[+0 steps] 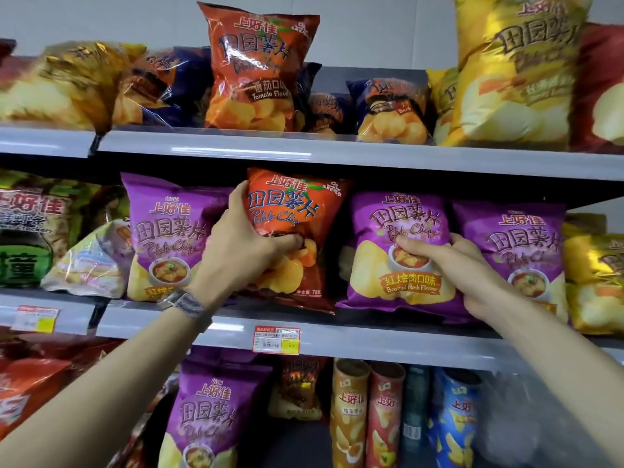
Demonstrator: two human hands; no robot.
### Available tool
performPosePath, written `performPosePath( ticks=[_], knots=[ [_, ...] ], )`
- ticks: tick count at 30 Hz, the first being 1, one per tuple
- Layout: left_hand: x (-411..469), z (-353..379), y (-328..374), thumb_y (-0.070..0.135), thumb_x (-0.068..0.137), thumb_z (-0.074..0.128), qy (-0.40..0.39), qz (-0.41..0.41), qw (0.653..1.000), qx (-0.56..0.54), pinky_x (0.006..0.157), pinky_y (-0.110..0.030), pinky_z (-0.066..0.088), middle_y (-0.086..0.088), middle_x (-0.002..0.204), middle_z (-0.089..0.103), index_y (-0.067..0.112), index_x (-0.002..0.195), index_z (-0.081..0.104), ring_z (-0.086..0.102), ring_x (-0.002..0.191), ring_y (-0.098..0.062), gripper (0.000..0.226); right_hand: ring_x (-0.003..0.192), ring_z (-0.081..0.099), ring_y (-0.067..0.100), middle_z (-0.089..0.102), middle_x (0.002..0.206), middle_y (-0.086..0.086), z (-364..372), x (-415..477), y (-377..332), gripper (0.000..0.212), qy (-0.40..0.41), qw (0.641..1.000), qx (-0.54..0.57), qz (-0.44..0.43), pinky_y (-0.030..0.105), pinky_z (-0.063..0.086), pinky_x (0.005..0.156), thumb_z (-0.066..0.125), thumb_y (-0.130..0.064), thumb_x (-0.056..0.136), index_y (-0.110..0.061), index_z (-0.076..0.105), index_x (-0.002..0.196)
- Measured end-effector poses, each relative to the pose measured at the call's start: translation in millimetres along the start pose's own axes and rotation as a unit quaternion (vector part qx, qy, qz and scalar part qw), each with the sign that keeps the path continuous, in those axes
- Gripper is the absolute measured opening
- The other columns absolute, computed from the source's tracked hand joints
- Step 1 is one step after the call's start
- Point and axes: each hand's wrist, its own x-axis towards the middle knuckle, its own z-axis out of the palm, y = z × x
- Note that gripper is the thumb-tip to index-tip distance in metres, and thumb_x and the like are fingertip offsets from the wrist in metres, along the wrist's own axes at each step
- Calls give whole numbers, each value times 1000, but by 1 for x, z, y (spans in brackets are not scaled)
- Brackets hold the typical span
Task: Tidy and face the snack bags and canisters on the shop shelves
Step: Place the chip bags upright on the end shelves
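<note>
- The left hand [243, 244] is gripping the orange tomato chip bag [290, 211], fingers curling round its left edge and front.
- The right hand [469, 265] is pinching the purple braised-pork bag [398, 265] by its right edge, thumb lying across the front.
- Both bags are sitting between the hands, touching each other.
- Tall canisters [351, 417] are standing upright one shelf below the right hand.

Middle shelf [371, 342]: purple chip bags [398, 214], one orange bag [287, 214] among them; canisters [351, 417] below, seemingly upright.
</note>
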Motion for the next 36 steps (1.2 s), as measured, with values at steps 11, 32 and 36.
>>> performPosePath(
  ticks=[11, 32, 36],
  knots=[
    [-51, -72, -34, 69, 47, 90, 17, -25, 999, -27, 97, -42, 54, 16, 127, 62, 51, 156, 28, 67, 111, -16, 127, 107, 70, 19, 72, 116, -10, 101, 12, 36, 121, 38, 998, -24, -39, 46, 57, 98, 93, -74, 38, -29, 44, 140],
    [-73, -123, -68, 59, 49, 101, 98, -41, 993, -56, 56, -43, 65, 13, 132, 63, 60, 149, 32, 70, 102, -17, 121, 112, 64, 23, 70, 118, -5, 32, 3, 38, 105, 109, 982, -154, -21, 45, 50, 104, 84, -85, 36, -33, 57, 123],
    [-72, -122, -71, 38, 62, 94, 123, -42, 990, -59, 40, -26, 56, 9, 132, 58, 51, 154, 33, 62, 94, -3, 112, 147, 38, 32, 41, 160, 8, 37, -4, 37, 115, 179, 944, -261, -92, 55, 33, 121, 85, -68, 68, -23, 30, 159]
  ],
)
